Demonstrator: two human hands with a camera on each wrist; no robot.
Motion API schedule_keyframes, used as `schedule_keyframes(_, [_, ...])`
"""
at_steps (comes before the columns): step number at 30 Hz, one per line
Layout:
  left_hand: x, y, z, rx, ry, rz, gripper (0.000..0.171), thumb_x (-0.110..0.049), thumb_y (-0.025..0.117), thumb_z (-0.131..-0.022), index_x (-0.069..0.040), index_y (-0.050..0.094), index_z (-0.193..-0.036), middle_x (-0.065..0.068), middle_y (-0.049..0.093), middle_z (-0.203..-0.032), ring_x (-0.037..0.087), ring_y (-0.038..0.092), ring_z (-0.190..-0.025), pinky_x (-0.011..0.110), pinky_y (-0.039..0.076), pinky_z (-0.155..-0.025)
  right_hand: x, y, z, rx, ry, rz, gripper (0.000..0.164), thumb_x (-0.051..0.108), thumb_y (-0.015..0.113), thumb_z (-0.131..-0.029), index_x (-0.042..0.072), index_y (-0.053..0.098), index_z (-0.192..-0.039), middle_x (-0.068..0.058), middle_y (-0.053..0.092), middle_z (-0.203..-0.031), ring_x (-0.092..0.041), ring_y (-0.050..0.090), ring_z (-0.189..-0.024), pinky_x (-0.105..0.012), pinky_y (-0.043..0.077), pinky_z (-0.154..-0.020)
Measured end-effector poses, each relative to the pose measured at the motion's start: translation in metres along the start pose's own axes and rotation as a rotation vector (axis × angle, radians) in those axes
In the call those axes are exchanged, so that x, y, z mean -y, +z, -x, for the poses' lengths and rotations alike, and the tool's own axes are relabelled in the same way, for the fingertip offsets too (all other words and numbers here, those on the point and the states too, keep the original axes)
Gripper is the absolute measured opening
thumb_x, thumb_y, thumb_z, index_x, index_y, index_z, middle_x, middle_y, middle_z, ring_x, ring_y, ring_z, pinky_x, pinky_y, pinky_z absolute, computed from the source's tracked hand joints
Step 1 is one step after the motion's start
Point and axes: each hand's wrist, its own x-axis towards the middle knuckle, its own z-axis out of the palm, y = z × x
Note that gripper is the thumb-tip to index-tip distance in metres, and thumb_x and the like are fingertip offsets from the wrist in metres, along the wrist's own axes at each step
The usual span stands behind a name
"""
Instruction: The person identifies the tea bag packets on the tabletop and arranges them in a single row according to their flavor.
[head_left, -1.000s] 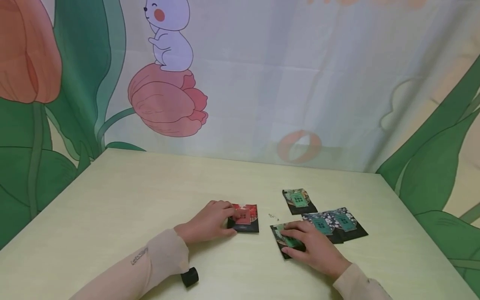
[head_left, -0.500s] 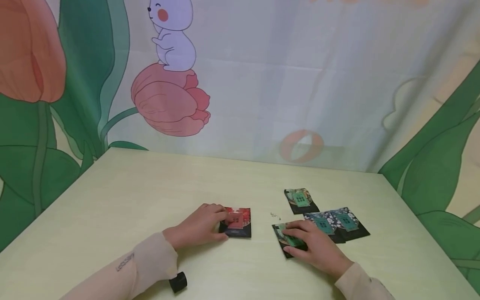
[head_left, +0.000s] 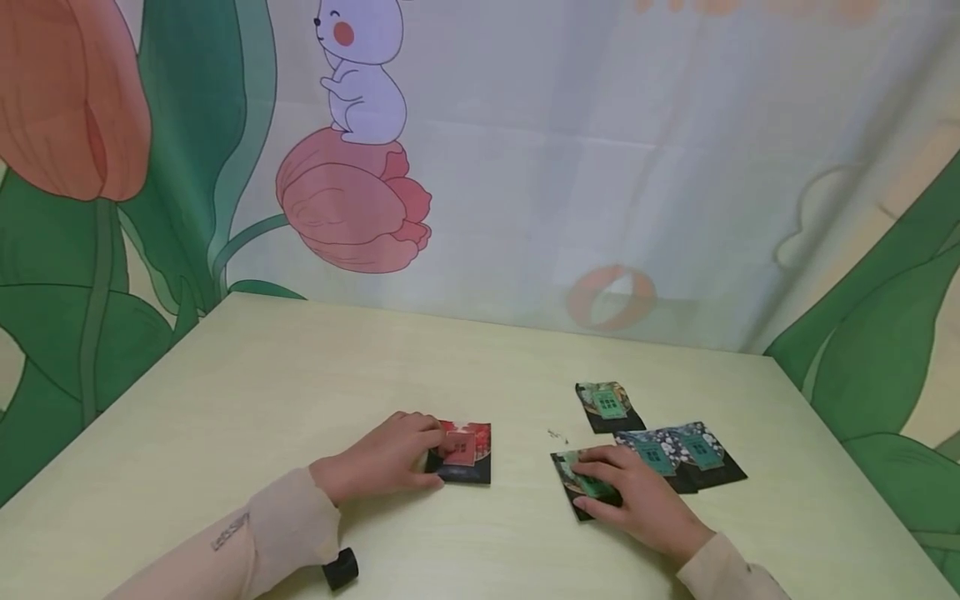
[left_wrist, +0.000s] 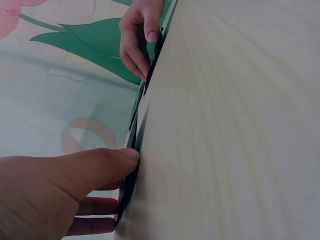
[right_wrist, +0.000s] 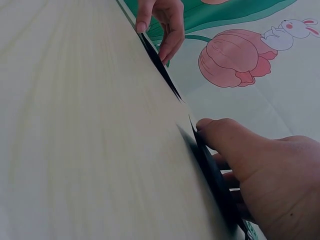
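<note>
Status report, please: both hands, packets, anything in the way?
Left hand: grips red packet. Right hand: grips nearer green packet. Blue floral packets beside right hand, perhaps in the way; small specks between held packets.

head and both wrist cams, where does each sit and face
Head: on head, facing forward, down at packets on the table; left hand, right hand, sleeves show.
Left wrist: on that wrist, looking low across the table; left hand near, right hand beyond.
Right wrist: on that wrist, equally low; right hand near, left hand beyond.
Shared: both wrist views show both hands and the printed backdrop.
</note>
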Motion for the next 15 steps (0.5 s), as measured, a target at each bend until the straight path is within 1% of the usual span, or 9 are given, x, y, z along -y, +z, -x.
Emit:
schedule_keyframes(8, [0.004, -0.004, 0.010, 0.001, 0.022, -0.003, 0.036, -0.036, 0.076, -0.080, -0.014, 0.067, -0.107, 0.003, 0.064, -0.111, 0.020, 0.059, -0.103, 0.039, 0.048, -0.095, 0.002, 0.000, 0.000, 0.005, 0.012, 0.005, 0.043, 0.051, 0.062, -0.088, 0.023, 0.068, -0.120, 0.002, 0.060, -0.126, -0.022, 0.055, -0.118, -0.044, 0.050, -0.096])
schedule_keyframes(15, [0.005, -0.009, 0.017, 0.026, 0.009, 0.018, 0.037, -0.036, 0.077, -0.080, -0.014, 0.068, -0.109, 0.001, 0.063, -0.110, 0.019, 0.059, -0.102, 0.039, 0.049, -0.095, 0.003, 0.000, 0.000, -0.002, 0.003, 0.010, 0.042, 0.051, 0.062, -0.088, 0.022, 0.068, -0.119, 0.002, 0.060, -0.126, -0.022, 0.056, -0.117, -0.044, 0.050, -0.096])
